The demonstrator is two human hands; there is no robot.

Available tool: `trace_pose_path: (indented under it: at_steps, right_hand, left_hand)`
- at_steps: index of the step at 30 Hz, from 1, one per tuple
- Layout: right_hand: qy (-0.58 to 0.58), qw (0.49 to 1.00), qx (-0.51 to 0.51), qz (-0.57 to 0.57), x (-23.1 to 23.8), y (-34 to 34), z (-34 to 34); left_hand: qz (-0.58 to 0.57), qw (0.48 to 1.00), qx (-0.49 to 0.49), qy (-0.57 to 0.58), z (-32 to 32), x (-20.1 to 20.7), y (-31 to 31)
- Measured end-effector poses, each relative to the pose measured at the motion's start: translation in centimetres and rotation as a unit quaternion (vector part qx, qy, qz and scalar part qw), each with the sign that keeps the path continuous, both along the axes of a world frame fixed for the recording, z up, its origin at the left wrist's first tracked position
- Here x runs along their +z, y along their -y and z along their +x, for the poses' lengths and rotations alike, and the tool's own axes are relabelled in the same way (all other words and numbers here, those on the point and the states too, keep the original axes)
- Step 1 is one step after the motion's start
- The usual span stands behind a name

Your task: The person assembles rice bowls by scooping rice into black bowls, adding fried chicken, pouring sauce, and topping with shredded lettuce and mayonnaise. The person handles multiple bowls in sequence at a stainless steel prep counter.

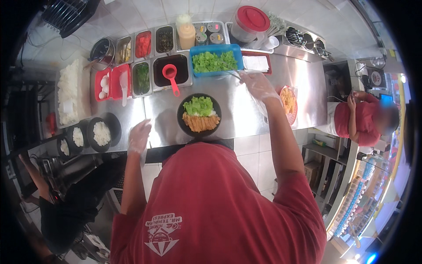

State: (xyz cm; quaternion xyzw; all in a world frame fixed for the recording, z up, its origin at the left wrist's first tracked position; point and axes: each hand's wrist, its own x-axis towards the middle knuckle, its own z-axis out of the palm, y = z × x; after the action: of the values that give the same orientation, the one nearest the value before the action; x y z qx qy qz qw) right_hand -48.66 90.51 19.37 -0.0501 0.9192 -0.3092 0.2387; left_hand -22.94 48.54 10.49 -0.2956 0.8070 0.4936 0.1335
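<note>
My right hand (257, 82), in a clear plastic glove, is closed around metal tongs (235, 75). Their tips reach into the lettuce (209, 61) in a blue tub (194, 52). My left hand (140, 134), gloved too, hovers by the front edge of the counter with its fingers loosely extended and nothing visible in them. Between my hands stands a black bowl (179, 115) with green lettuce (198, 105) at its far side and sliced breaded cutlet (201, 122) at its near side. A little white rice shows between the two.
Behind the bowl, a red ladle (174, 87) rests over a pan of dark sauce (159, 78). Three bowls of rice (102, 133) and a large rice tub (86, 99) stand left. A red basket of fried food (291, 119) lies right. Co-workers (358, 113) stand on both sides.
</note>
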Motion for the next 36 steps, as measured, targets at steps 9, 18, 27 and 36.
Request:
trace_pose_path:
  at_steps: [9, 18, 27, 36]
  right_hand:
    - [-0.108, 0.979, 0.072, 0.156, -5.5, 4.4, -5.3]
    - [-0.162, 0.957, 0.067, 0.232, -5.9, 8.0, -7.5]
    - [-0.191, 0.966, 0.067, 0.158, -3.5, 5.3, -6.4]
    - [-0.176, 0.981, 0.041, 0.076, 3.6, 1.5, -1.1]
  left_hand:
    - [0.130, 0.938, 0.232, 0.223, 23.3, -11.0, 5.7]
    - [0.119, 0.929, 0.144, 0.320, 34.6, -14.1, 2.9]
    - [0.250, 0.880, 0.339, 0.218, 25.1, -13.6, 5.7]
    - [0.227, 0.895, 0.289, 0.252, 23.3, -13.5, 5.3]
